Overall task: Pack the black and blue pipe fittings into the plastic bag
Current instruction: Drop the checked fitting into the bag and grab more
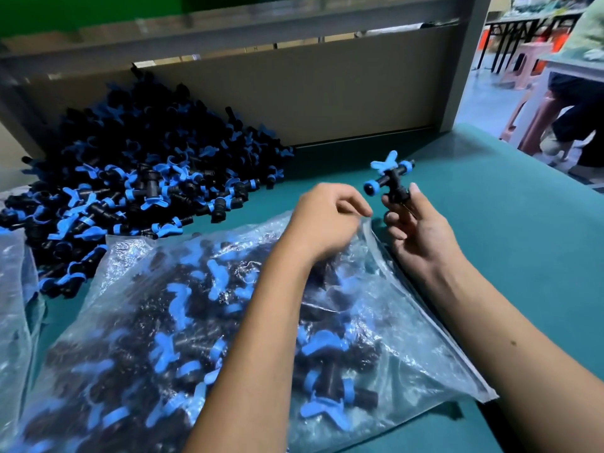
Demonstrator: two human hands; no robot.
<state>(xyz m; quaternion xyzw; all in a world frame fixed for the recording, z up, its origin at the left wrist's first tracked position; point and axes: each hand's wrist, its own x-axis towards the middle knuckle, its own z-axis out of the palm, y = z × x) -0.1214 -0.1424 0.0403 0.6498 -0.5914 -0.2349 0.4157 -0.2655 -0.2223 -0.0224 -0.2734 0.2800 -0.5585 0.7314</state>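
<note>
On the green table [510, 223], right hand [421, 227] grips a fitting [389, 178]; left hand [323, 220] pinches the bag [408, 338] beside it.

Both bare forearms reach forward over the clear plastic bag [408, 348]. The left hand [327, 220] hangs above its far edge, fingers curled down, thumb and forefinger pinching the film. The right hand [415, 223], just beyond that edge, grips a black and blue pipe fitting [389, 178] upright in its fingertips.
</note>
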